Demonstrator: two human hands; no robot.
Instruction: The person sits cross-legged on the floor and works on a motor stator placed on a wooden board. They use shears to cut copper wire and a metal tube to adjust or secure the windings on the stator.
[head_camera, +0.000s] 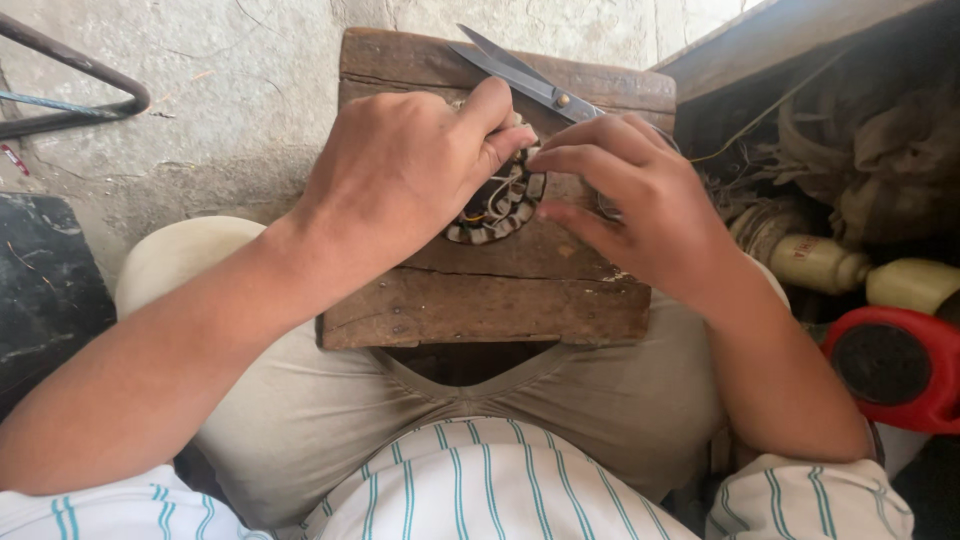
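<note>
- A round, wire-wound coil ring (497, 212) is pinned by the left hand (400, 170), fingers curled over it, mid worn wooden board (480, 300);
- It is touched by the right hand (640, 200), fingers half open;
- Steel scissors (525, 75) lie at the board's far edge.

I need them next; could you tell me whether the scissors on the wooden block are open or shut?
Open: the scissors lie with two blades splayed apart from the pivot.

Person seen from above. Shirt (480, 480) white with thin teal vertical stripes, short sleeves ending at 7 and 5 o'clock, forearms bare. Trousers (300, 420) plain beige-khaki, seam creases fanning from the crotch at centre. Left hand (400, 170) and right hand (640, 200) bare: no rings, watch or gloves visible. Nails short.
</note>
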